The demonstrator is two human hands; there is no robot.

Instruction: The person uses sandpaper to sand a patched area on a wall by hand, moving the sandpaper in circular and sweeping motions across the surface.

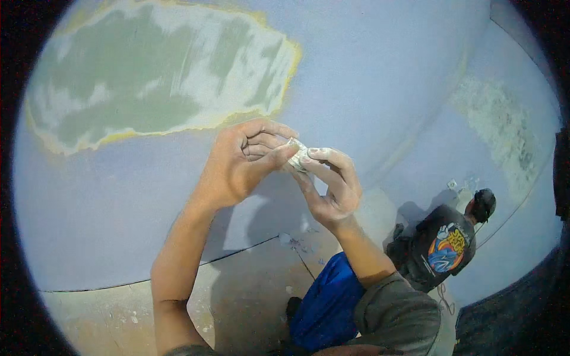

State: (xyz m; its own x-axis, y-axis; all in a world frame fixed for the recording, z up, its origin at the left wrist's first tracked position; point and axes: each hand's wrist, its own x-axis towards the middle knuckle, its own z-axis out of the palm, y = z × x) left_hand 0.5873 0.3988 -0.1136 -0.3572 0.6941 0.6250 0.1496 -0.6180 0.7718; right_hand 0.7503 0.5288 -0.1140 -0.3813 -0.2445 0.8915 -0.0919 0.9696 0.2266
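Observation:
Between my two hands is a small, crumpled or folded whitish piece [297,153], perhaps dusty sandpaper; its material cannot be made out. My left hand [249,155] pinches it from the left with thumb and fingers. From the right, the thumb and fingertips of my right hand [334,182] grip the same piece. Whitish dust coats the fingers of both hands. Behind them stands a pale blue wall [356,80]. A large patch [147,75] of white filler and greenish board, edged in yellow, lies on the wall beyond my left hand.
A person [445,244] in a dark printed shirt is low by the wall at right, near an electrical outlet [452,184]. Another rough patch [507,129] marks the wall above. Below is a paint-spotted floor [249,302], with scraps [298,242] at the wall's foot.

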